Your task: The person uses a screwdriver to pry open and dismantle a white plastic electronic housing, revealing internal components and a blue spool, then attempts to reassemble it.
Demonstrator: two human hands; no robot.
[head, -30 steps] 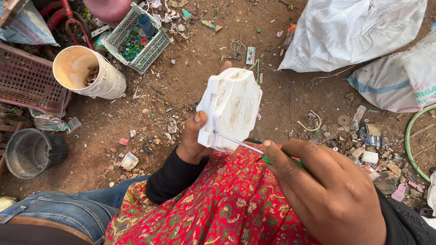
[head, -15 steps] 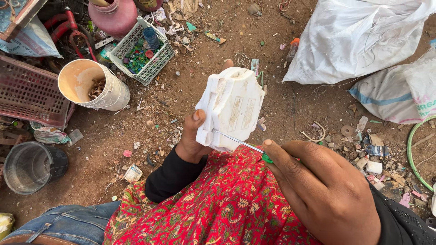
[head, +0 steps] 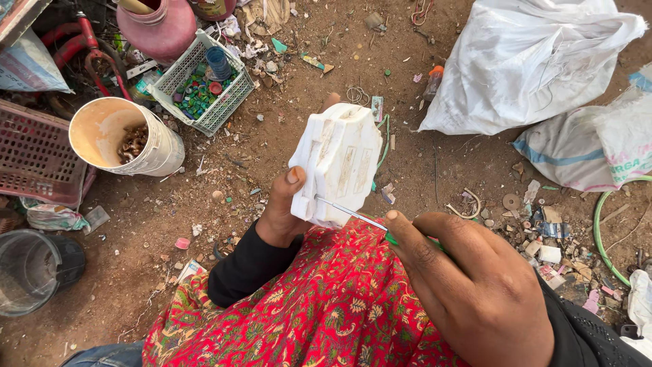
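My left hand [head: 282, 207] grips a white plastic casing [head: 337, 163] from its left edge, thumb on the front, and holds it upright above my lap. My right hand [head: 468, 282] is closed on a screwdriver with a green handle. Its thin metal shaft [head: 343, 211] runs up and left, and the tip touches the lower left part of the casing. Red patterned cloth [head: 305, 312] covers my lap under both hands.
On the dirt ground at left are a cream bucket [head: 119, 139] holding rusty bits, a white basket [head: 200, 81] of coloured caps, a pink crate [head: 34, 153], a dark pot [head: 34, 268] and a pink jar [head: 159, 27]. White sacks [head: 530, 61] lie at right, small scrap beside them.
The view has shifted slightly, so the casing and both hands sit a little lower in frame. The screwdriver tip stays on the casing's lower left part. Both grips are unchanged.
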